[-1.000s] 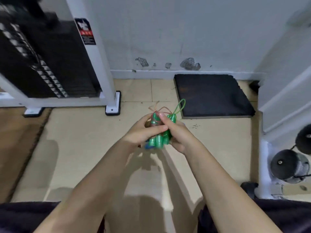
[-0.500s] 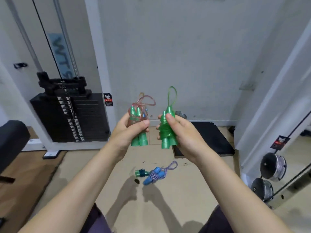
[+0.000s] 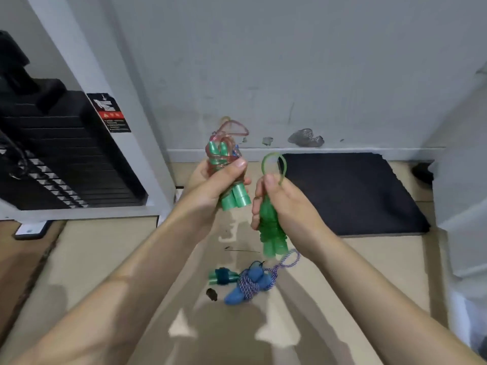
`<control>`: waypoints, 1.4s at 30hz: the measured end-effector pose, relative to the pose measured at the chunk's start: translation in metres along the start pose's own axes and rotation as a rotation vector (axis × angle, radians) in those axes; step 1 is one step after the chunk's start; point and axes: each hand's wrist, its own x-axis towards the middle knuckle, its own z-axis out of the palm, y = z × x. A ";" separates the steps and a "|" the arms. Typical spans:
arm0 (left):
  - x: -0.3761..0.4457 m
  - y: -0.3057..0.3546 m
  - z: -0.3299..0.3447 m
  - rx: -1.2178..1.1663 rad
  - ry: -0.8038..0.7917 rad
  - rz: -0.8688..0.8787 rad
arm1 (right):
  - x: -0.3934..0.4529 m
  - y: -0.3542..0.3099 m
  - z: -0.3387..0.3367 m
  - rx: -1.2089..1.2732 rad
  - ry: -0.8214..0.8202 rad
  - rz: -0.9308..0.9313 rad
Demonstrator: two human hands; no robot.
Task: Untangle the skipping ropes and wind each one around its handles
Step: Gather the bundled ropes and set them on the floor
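Now two wound bundles, held apart for checking.
Left hand (image 3: 210,184) grips the pink-roped green-handled bundle (image 3: 228,175); right hand (image 3: 286,206) grips the green-roped, green-handled bundle (image 3: 270,227), keeping both wraps tight.

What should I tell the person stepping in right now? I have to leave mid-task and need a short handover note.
Left hand: grip closed round the pink-rope bundle, wound on its green handles, held up.
Right hand: grip closed round the green-rope bundle, also wound, one loop sticking out above the thumb.
On the floor below the hands: the blue bundle with striped cord wound on, and a small teal-wrapped green piece beside it.
Done: these three look wound and apart from each other.
Left: set both held bundles down; check the teal piece, too small to judge.
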 end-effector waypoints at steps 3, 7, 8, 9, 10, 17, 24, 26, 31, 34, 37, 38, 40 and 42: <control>0.018 -0.002 0.000 0.040 -0.031 -0.060 | 0.026 -0.009 -0.006 -0.062 0.018 0.036; 0.004 0.032 0.008 0.071 -0.070 -0.138 | 0.025 -0.053 -0.012 -0.260 -0.006 0.104; -0.004 0.046 0.011 0.066 -0.045 -0.169 | 0.021 -0.070 -0.011 -0.251 0.007 0.117; -0.012 0.062 0.015 0.061 -0.035 -0.201 | 0.017 -0.089 -0.009 -0.234 0.024 0.131; -0.021 0.080 0.018 0.058 -0.041 -0.225 | 0.011 -0.110 -0.007 -0.213 0.039 0.149; -0.102 0.241 0.053 0.061 -0.092 -0.281 | -0.050 -0.279 0.023 0.251 0.101 0.303; -0.164 0.420 0.091 0.052 -0.277 -0.274 | -0.104 -0.469 0.062 0.211 0.135 0.289; -0.177 0.462 0.095 0.080 -0.276 -0.260 | -0.116 -0.509 0.066 0.198 0.140 0.215; -0.190 0.526 0.090 0.177 -0.281 -0.211 | -0.122 -0.572 0.075 0.161 0.085 0.105; -0.187 0.540 0.089 0.279 -0.315 -0.200 | -0.119 -0.587 0.084 0.121 0.093 0.091; -0.180 0.547 0.097 0.395 -0.364 -0.133 | -0.113 -0.598 0.091 0.149 0.097 0.057; -0.176 0.547 0.100 0.408 -0.384 -0.110 | -0.111 -0.600 0.091 0.173 0.102 0.050; -0.167 0.549 0.106 0.424 -0.401 -0.088 | -0.107 -0.607 0.088 0.227 0.113 0.037; -0.153 0.551 0.112 0.442 -0.393 -0.082 | -0.099 -0.610 0.078 0.231 0.121 0.018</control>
